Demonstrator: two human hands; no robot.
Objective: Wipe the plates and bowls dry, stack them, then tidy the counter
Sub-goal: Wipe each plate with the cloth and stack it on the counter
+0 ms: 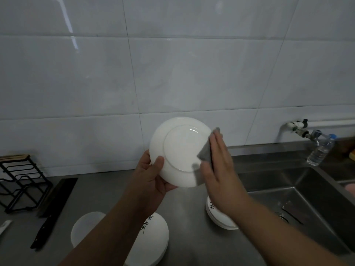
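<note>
The left hand (153, 177) holds a white plate (180, 148) up in the air above the steel worktop (107, 192), in front of the tiled wall. The plate is tilted with its underside and foot ring towards the camera. The thumb lies curled over the lower left rim and the fingers grip from behind.

The right hand (219, 162) presses a grey cloth (204, 152) flat against the right side of the plate's underside, fingers straight and close together, with the cloth showing at the fingertips and under the palm.

Below the arms, a stack of white bowls (155, 237) with black brush lettering sits upside down on the worktop. Just left of it lies a pale round dish (86, 225), possibly a plate or a lid; the arm hides part of it. A second stack of bowls (217, 217) stands near the edge of the sink (307, 189), partly behind the right forearm.

At the left, a dark cleaver (55, 206) lies flat beside a black wire rack (21, 181) with a wooden top. A wall tap (303, 131) juts out over the sink, and a clear plastic bottle (320, 150) stands just beside it.
</note>
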